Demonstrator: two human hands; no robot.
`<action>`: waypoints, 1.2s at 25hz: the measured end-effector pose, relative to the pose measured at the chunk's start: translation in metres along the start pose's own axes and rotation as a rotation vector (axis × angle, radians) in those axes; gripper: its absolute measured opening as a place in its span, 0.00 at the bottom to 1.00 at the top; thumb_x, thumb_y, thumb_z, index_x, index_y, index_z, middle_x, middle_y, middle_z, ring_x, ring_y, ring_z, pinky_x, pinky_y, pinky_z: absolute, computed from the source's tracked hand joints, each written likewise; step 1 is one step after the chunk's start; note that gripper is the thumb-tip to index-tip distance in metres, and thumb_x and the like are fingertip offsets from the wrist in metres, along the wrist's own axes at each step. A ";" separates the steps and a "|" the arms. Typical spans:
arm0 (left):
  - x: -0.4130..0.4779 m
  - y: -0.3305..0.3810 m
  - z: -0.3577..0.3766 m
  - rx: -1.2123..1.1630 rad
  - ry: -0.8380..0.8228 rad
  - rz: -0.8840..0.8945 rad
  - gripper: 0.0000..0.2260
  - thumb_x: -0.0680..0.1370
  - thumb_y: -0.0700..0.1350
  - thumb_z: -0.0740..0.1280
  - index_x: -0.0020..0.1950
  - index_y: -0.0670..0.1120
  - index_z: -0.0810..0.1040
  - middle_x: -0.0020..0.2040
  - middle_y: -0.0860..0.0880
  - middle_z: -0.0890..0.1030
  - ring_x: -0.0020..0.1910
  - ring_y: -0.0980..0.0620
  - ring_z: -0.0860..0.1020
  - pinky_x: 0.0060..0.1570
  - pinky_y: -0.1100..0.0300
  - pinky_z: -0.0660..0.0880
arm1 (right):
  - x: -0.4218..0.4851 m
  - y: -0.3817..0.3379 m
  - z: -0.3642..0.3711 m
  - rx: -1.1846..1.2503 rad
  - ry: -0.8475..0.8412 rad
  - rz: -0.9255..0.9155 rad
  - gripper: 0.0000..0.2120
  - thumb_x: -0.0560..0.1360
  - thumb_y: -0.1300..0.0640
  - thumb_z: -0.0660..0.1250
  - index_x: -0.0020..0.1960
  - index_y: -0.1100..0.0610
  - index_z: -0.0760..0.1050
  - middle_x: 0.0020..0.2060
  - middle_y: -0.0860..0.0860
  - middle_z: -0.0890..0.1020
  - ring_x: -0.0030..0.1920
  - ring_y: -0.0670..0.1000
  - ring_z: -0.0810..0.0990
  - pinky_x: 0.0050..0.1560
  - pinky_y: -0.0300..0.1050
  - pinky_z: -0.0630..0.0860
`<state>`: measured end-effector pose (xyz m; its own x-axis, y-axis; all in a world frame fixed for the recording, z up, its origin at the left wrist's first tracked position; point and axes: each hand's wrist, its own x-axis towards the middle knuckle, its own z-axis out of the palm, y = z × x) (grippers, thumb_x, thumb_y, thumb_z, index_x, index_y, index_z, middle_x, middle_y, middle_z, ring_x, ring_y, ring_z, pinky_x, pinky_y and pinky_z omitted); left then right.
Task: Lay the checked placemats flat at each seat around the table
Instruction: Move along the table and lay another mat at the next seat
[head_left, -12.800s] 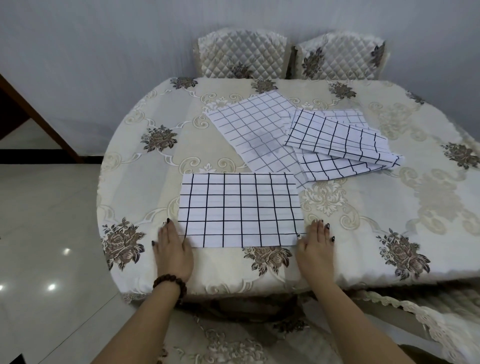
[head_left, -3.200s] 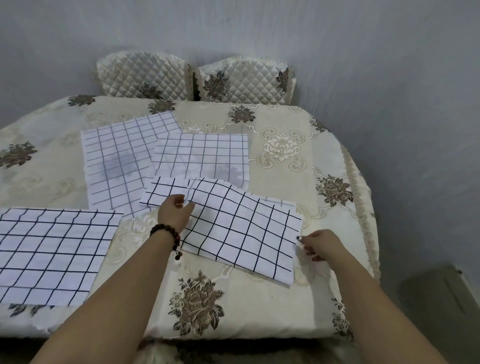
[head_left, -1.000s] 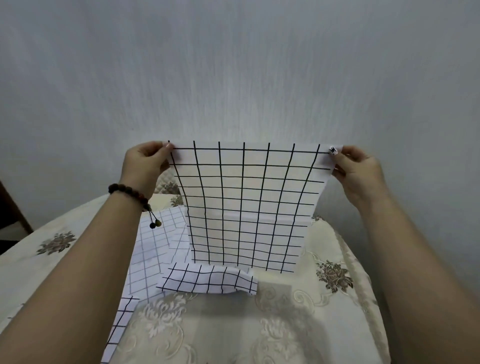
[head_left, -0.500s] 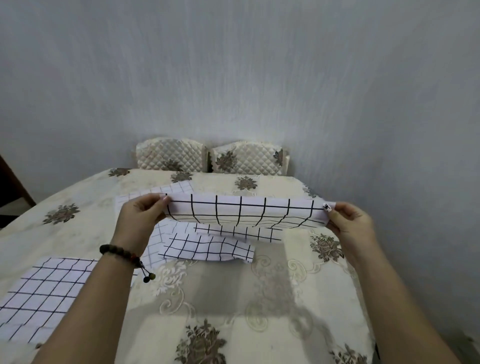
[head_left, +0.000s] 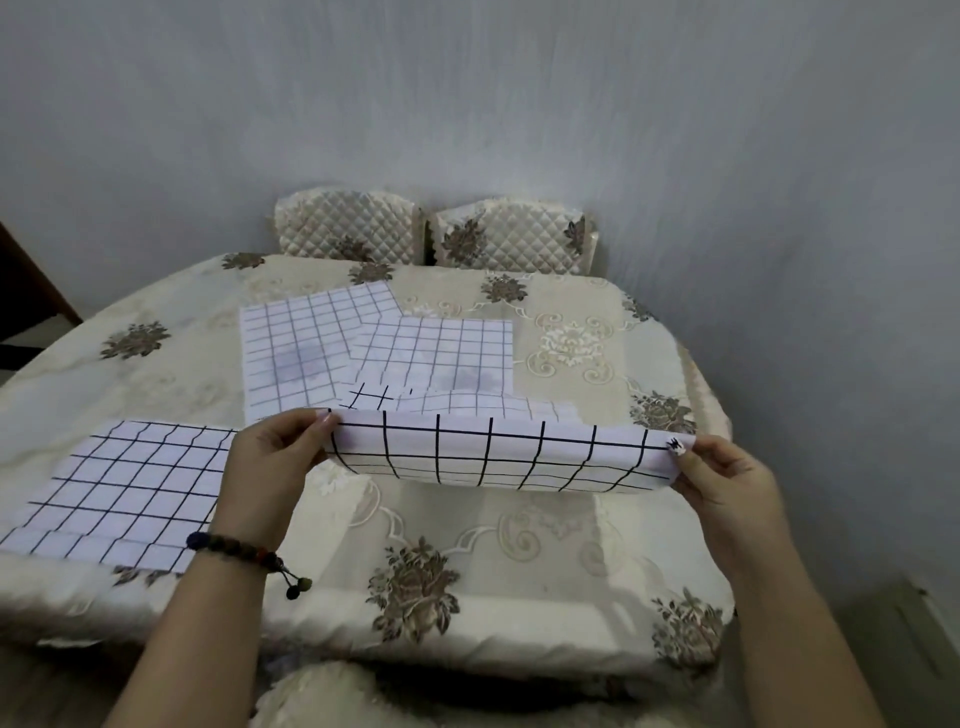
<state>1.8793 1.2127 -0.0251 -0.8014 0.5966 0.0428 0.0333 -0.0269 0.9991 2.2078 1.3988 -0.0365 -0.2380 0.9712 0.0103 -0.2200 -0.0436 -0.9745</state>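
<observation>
Above cream floral table (head_left: 519, 571): white black-checked cloth placemat (head_left: 493, 452), sagging.
Grip: left hand (head_left: 270, 467), right hand (head_left: 727, 483) pinch its corners.
Risk: slack middle could land creased.

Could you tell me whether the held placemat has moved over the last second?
Yes: the placemat has come down toward the table, from hanging upright.

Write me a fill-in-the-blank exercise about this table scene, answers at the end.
1. The bracelet is on the ____ wrist.
2. Beyond the table, ____ quilted chairs stand by the wall.
3. The flat placemat at the near edge lies ____ of the left hand.
4. The left hand and right hand hold the lifted placemat, whose grid lines are ____.
Answers: left; two; left; black.
</observation>
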 end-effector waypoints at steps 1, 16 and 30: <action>-0.003 0.002 0.000 0.002 0.004 0.016 0.04 0.75 0.38 0.69 0.41 0.45 0.82 0.40 0.46 0.84 0.44 0.47 0.80 0.48 0.57 0.79 | -0.003 -0.002 -0.002 -0.004 -0.002 -0.006 0.32 0.42 0.37 0.80 0.39 0.55 0.82 0.33 0.48 0.85 0.36 0.44 0.83 0.39 0.35 0.79; 0.020 -0.064 0.007 0.135 0.024 -0.177 0.03 0.74 0.42 0.71 0.40 0.47 0.82 0.42 0.42 0.82 0.43 0.46 0.77 0.53 0.47 0.77 | 0.024 0.060 -0.003 -0.114 0.110 0.187 0.06 0.73 0.68 0.66 0.43 0.58 0.78 0.28 0.44 0.83 0.30 0.40 0.80 0.31 0.32 0.76; 0.107 -0.153 0.046 0.439 0.048 -0.323 0.06 0.72 0.44 0.73 0.44 0.42 0.82 0.40 0.46 0.83 0.37 0.51 0.78 0.37 0.65 0.73 | 0.139 0.159 0.021 -0.422 0.153 0.373 0.03 0.71 0.63 0.71 0.43 0.59 0.78 0.34 0.53 0.79 0.38 0.53 0.75 0.45 0.50 0.72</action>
<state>1.8159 1.3177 -0.1735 -0.8384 0.4812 -0.2561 0.0190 0.4954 0.8685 2.1205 1.5217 -0.1850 -0.0807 0.9323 -0.3526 0.2556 -0.3226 -0.9114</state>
